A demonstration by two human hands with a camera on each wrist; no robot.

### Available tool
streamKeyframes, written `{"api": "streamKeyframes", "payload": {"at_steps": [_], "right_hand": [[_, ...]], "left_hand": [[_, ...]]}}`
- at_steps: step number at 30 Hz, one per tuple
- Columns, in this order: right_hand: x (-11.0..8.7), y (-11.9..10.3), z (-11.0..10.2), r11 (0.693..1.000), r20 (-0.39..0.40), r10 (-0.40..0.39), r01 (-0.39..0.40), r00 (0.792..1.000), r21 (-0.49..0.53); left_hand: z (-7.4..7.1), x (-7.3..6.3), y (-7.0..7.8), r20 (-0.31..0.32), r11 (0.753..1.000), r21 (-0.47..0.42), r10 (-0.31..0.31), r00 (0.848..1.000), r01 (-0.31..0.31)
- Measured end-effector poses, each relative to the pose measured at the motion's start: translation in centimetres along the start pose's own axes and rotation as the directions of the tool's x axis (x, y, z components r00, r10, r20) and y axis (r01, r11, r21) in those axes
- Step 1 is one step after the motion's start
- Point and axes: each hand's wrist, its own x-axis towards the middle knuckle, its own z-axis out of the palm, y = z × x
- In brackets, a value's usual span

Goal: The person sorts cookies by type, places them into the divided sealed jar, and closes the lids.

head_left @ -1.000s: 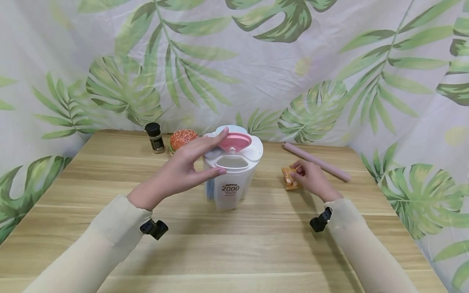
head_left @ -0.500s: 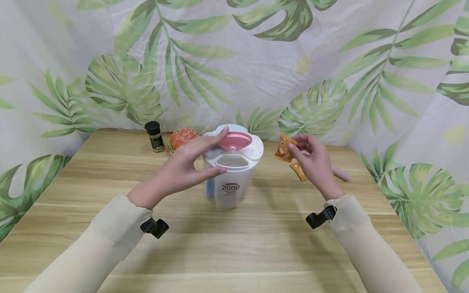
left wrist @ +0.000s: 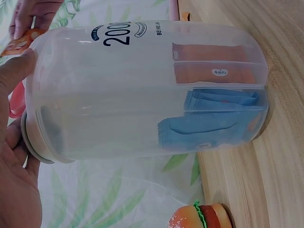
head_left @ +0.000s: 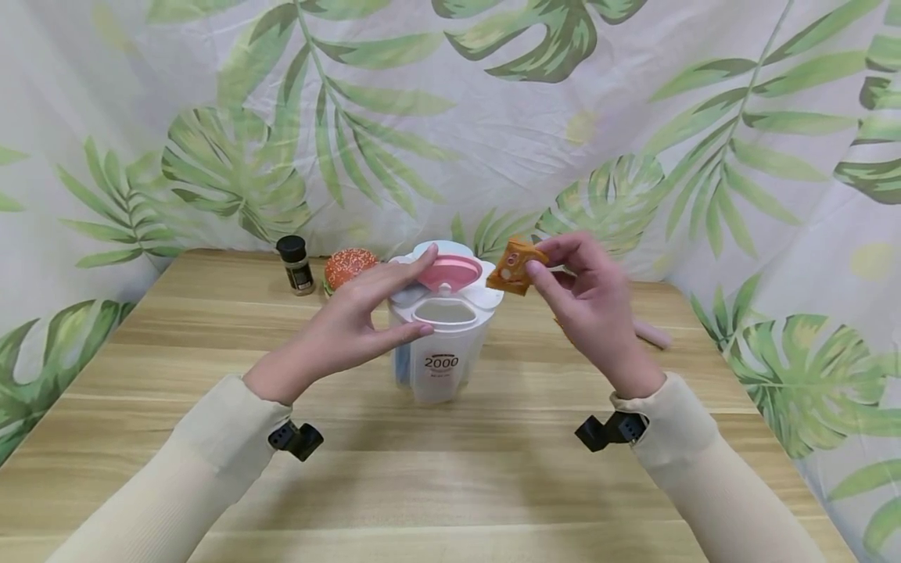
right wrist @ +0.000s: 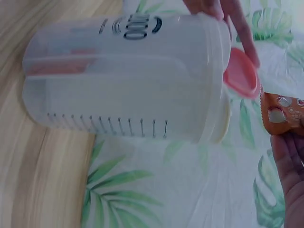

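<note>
A clear plastic storage container [head_left: 438, 371] marked 2000 stands upright on the table, its pink flap [head_left: 450, 274] raised above an opening in the white lid. My left hand [head_left: 345, 320] holds the container's top, the thumb at the front rim and a finger against the flap. Beside the lid, my right hand [head_left: 594, 313] pinches an orange snack packet [head_left: 514, 267] in the air, thumb against fingers. Through the wall in the left wrist view, reddish-orange packets [left wrist: 213, 71] and blue packets [left wrist: 204, 130] lie at the bottom in separate compartments.
A black-capped spice jar [head_left: 296, 267] and a toy hamburger [head_left: 349, 267] stand at the back left of the wooden table [head_left: 422, 485]. A pinkish rod [head_left: 653, 334] lies at the right, partly behind my right hand. Leaf-patterned cloth [head_left: 507, 156] hangs behind.
My right hand has picked up an orange packet from the table and brought it up and left to the lid. Another orange packet became visible below. The left hand has stayed in place.
</note>
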Motion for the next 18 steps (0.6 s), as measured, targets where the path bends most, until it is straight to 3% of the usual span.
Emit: {"api": "streamKeyframes", "payload": {"at_steps": [9, 18], "right_hand": [[-0.1, -1.4, 2.4, 1.0, 0.158, -0.008, 0.008, 0.987, -0.001], [-0.5, -1.2, 3.1, 0.998, 0.27, 0.04, -0.026, 0.962, -0.054]], "left_hand": [[-0.1, -0.1, -0.1, 0.001, 1.0, -0.003, -0.001, 1.0, 0.001], [-0.1, 0.0, 0.0, 0.001, 1.0, 0.002, 0.006, 1.0, -0.006]]}}
